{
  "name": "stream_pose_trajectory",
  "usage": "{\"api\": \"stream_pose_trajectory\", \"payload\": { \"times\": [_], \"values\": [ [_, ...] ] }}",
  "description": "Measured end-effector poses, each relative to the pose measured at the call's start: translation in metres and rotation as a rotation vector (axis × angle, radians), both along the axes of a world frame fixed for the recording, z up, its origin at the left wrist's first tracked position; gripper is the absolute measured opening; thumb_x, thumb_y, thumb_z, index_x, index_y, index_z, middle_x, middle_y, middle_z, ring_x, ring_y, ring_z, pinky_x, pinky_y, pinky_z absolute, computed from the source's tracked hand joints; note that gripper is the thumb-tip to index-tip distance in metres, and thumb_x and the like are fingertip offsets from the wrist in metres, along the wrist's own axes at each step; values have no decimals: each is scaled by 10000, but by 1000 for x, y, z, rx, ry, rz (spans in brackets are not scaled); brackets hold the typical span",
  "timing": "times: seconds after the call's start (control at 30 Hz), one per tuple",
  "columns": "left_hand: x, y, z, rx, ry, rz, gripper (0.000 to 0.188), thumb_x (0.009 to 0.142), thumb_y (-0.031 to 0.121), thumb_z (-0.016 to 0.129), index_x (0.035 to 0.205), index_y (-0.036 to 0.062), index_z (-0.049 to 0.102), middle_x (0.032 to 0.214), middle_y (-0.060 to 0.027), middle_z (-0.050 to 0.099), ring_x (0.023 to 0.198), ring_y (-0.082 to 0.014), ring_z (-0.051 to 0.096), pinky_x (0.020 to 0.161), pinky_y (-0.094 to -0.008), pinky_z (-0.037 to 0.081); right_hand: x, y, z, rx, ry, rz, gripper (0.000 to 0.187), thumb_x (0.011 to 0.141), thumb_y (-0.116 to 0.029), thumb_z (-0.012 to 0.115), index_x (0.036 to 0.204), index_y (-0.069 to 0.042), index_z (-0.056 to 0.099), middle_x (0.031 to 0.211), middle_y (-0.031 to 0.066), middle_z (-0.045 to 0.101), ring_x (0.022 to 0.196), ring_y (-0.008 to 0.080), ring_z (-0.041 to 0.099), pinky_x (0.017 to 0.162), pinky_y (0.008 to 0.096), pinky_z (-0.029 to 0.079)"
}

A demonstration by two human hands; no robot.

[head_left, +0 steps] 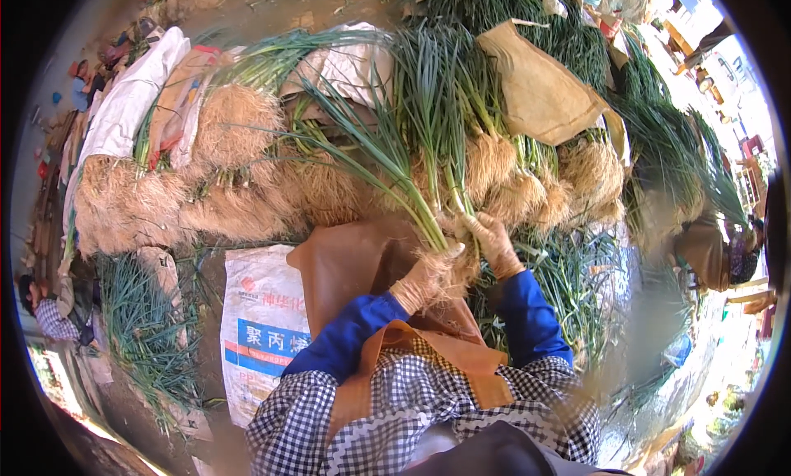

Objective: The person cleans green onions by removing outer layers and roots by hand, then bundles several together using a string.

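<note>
- Green onion pile [435,80] is lying ahead.
- Held onions [423,211] are slanting before the pile, seemingly being gathered.
- Left grip [424,280] is clamping roots [453,286]; right grip [493,243] is pinching stems [457,197].
- Next move is likely requiring root alignment.

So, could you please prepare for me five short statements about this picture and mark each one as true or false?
1. The left hand grips green onions near their roots. True.
2. The right hand lies flat on the ground. False: it is also on the green onions.
3. A white sack with a blue band is at the person's right. False: the white sack lies to the left.
4. A tan sack lies over part of the bundles, right of the hands. True.
5. Both lower sleeves are red. False: the lower sleeves are blue.
</note>
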State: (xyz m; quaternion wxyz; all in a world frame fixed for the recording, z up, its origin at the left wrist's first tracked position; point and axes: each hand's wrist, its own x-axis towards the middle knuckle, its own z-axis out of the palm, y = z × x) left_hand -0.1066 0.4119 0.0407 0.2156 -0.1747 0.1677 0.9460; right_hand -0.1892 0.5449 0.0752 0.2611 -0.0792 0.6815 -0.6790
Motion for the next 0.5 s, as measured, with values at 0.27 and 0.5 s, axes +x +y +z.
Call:
{"api": "stream_pose_trajectory", "payload": {
  "times": [0.27,0.5],
  "values": [
    [13,17,-19,-217,49,40,221,820,30,586,1038,21,557,803,-30,574,715,-148,584,595,-248,501,17,-18,-10,-12,-119,-235,267,892,-232,550,916,30,593,817,42,623,761,120,585,693,227,477],
    [8,18,-66,-95,-5,81,271,837,39,575,1105,42,531,771,-39,572,665,-146,569,573,-247,497,5,-19,-18,-18,-75,-202,234,905,-212,506,952,16,534,826,81,606,697,168,598,563,265,492]
  ]
}}
